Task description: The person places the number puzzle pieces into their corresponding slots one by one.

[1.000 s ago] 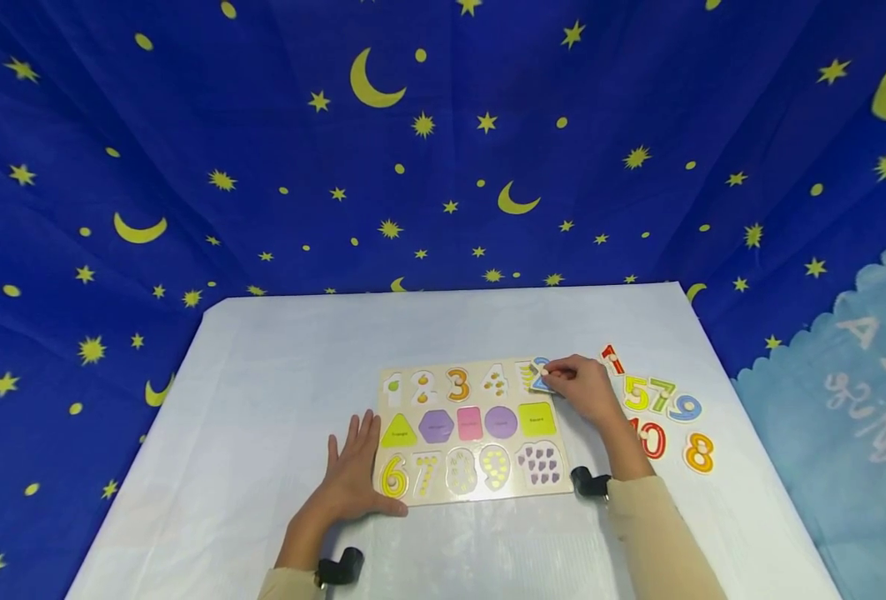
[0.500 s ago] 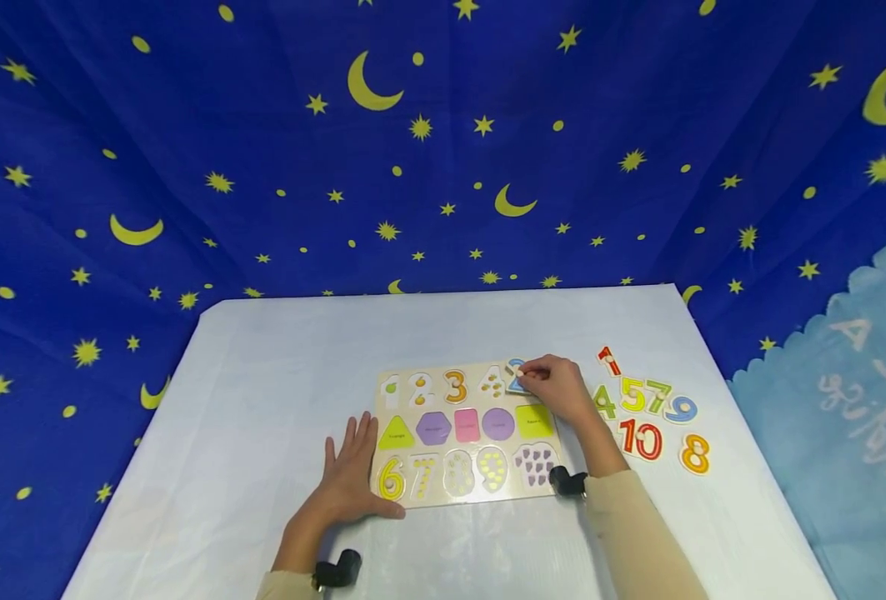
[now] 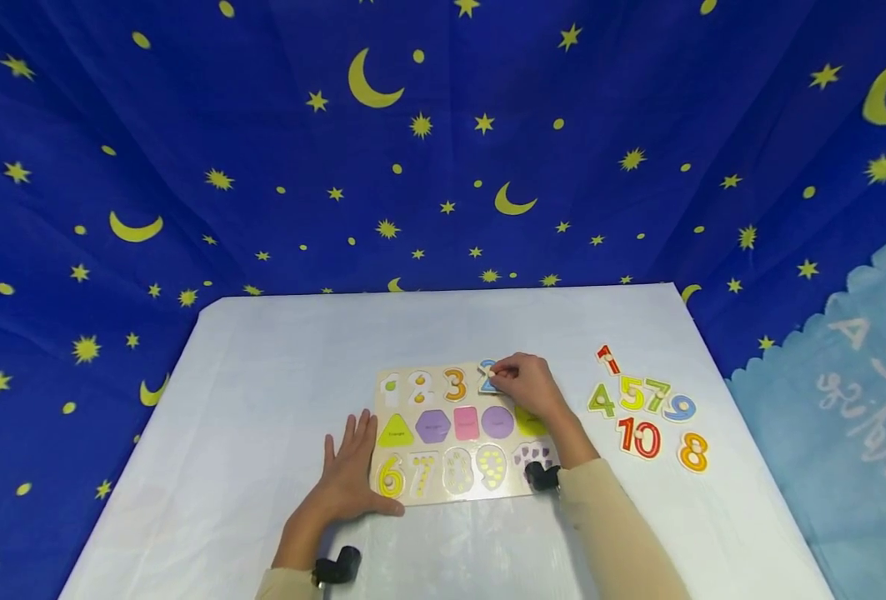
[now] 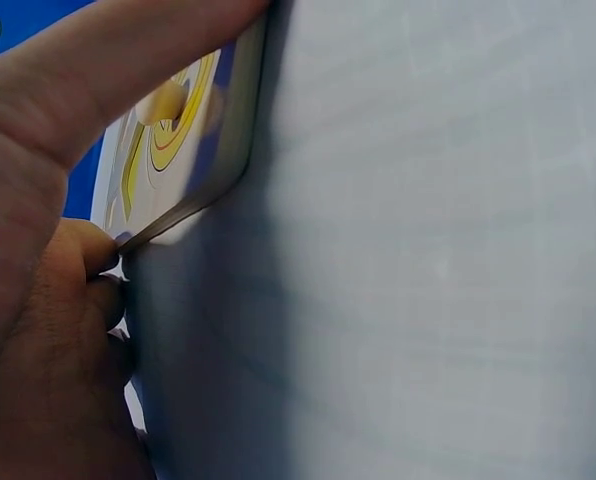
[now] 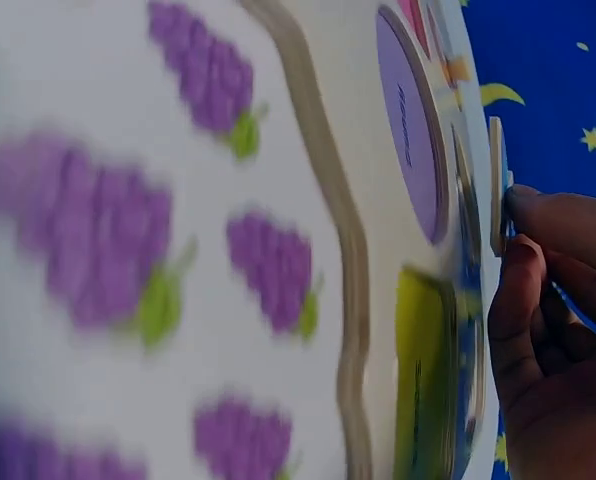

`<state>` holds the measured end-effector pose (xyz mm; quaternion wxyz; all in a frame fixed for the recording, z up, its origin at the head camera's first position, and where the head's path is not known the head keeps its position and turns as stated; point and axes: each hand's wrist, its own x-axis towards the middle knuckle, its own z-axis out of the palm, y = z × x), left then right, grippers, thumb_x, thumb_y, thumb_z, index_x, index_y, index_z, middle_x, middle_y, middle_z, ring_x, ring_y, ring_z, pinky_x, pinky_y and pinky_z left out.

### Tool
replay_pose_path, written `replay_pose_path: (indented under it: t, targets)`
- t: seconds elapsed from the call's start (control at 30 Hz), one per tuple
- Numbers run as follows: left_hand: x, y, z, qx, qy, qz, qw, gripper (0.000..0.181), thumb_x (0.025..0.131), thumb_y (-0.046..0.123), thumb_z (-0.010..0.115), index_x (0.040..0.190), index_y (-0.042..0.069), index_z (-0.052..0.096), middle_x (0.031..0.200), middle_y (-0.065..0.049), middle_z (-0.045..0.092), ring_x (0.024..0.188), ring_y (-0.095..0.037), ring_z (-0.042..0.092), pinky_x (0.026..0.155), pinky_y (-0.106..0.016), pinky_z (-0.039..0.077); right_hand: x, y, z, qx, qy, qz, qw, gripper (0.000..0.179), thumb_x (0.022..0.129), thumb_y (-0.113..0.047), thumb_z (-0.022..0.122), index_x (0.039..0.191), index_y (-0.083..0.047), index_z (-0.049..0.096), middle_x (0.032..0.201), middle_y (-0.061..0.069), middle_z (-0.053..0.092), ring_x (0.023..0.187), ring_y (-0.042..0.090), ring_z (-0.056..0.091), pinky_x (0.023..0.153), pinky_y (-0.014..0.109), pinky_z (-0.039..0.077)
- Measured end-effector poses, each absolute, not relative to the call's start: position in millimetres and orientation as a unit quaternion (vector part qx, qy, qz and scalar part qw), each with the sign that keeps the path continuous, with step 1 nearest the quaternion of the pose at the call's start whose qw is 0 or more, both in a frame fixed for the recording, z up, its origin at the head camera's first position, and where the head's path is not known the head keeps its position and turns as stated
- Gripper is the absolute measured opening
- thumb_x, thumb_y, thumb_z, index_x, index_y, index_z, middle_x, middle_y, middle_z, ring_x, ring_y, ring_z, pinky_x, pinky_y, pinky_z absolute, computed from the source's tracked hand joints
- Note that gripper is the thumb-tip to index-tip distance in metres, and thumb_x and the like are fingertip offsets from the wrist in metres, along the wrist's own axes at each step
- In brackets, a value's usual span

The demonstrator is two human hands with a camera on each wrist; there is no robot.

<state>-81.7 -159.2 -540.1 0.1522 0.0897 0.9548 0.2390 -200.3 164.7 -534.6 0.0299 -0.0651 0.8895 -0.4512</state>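
The wooden number puzzle board (image 3: 473,493) lies flat on the white table. My left hand (image 3: 356,477) rests at its left edge, fingers spread and thumb along the near corner. In the left wrist view, the yellow 6 piece (image 4: 183,120) shows behind the thumb. My right hand (image 3: 530,387) pinches the blue number 2 piece (image 3: 485,385) by its knob, over the top row where the 4 slot is. The right wrist view shows this piece (image 5: 497,190) edge-on, raised above the board. An orange 3 (image 3: 454,384) sits in its slot just left of it.
Right of the board lie loose number pieces: a red 1 (image 3: 608,361), a green 4 (image 3: 602,402), a red 10 (image 3: 640,438), an orange 8 (image 3: 693,452) and several others. A blue star-patterned cloth (image 3: 443,150) hangs behind the table (image 3: 300,350).
My right hand has moved left along the board's top row with the number 2 piece, from the 5 slot to the 4 slot. The left hand has stayed in place.
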Motion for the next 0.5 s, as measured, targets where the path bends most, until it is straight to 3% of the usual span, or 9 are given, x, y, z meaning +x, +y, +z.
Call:
replay_pose_path:
  t: [0.5]
  targets:
    - [-80,-159,-537,0.094,0.953,0.245,0.15,0.147,0.043,0.064,0.086,0.154,0.003,0.011,0.159,-0.016,0.004,0.145,-0.033,-0.007,0.108,-0.06,-0.01,-204,124,-534,-0.116,0.883,-0.454,0.031,0.011,0.081,-0.015,0.076,0.091,-0.01,0.076,0.079,-0.005,0.063,0.07,0.01,0.059,0.065,0.029,0.05]
